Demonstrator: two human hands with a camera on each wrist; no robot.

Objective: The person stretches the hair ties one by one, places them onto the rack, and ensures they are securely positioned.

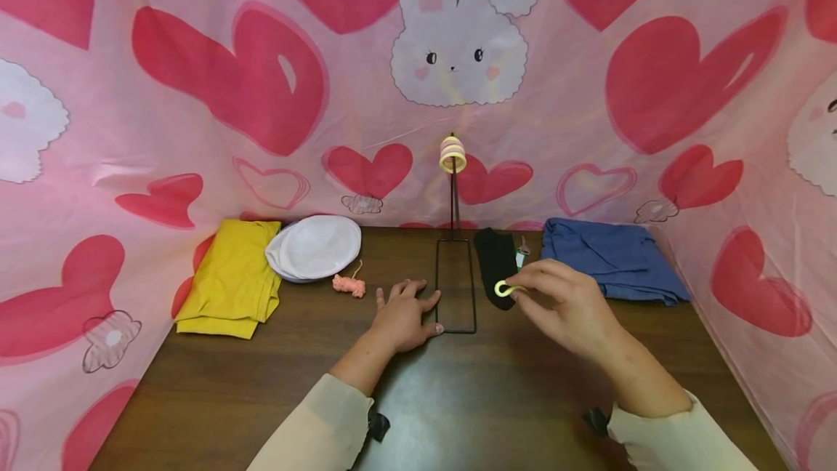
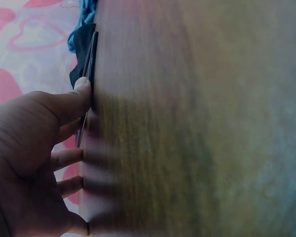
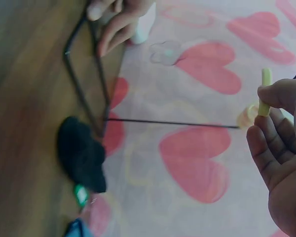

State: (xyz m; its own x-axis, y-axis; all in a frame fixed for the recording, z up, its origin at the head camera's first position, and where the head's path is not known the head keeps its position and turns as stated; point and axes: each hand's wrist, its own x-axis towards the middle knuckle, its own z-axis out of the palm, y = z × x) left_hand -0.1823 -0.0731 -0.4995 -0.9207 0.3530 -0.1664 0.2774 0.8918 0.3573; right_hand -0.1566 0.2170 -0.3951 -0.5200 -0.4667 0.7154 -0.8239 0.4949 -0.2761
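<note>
My right hand (image 1: 556, 304) pinches a small pale yellow-green ring (image 1: 503, 288) just right of a black wire stand (image 1: 455, 286). The wire stand's upright rod carries a few pastel rings (image 1: 453, 153) at its top. In the right wrist view the yellow-green ring (image 3: 264, 98) sits between thumb and fingertips, with the wire stand's rod (image 3: 172, 123) beyond. My left hand (image 1: 404, 317) lies flat on the table, fingers spread, its thumb against the wire stand's rectangular base. The left wrist view shows the thumb (image 2: 71, 101) touching the base wire (image 2: 91, 54).
Along the back of the brown table (image 1: 458, 398) lie a folded yellow cloth (image 1: 232, 276), a white cap (image 1: 315, 246), a pink yarn piece (image 1: 349, 285), a black sock (image 1: 495, 261) and a folded blue cloth (image 1: 608, 257). Pink heart-print fabric walls (image 1: 196, 93) enclose the table.
</note>
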